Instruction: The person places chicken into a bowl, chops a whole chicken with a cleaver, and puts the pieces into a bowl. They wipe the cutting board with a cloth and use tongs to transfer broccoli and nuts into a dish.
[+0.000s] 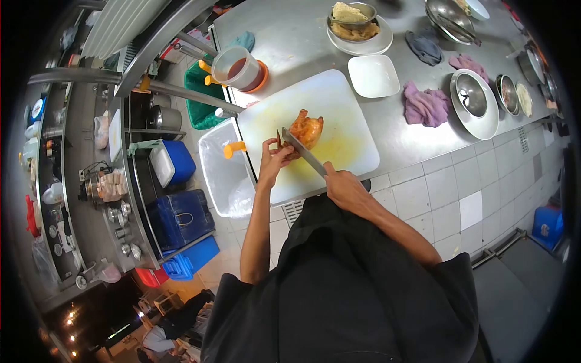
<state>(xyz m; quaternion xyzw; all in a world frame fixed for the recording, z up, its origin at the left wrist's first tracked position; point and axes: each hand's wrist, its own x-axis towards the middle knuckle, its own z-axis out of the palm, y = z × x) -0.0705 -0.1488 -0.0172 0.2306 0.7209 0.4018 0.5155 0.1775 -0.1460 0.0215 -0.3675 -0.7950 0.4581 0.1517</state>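
Right hand (344,186) grips the knife (304,152), blade running toward ten o'clock beside the left hand (275,156), which pinches the roast chicken (307,128) mid cutting board (330,91). Greasy skin could let the blade skid into those fingers.

One roast chicken (307,129), one cleaver (302,151), one white cutting board (327,97), two purple cloths (426,104) (one smaller (466,62))

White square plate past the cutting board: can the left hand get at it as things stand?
Likely not at once: the left hand grips the roast chicken on the cutting board, while the right hand holds the cleaver. Otherwise the way to the white square plate looks free.
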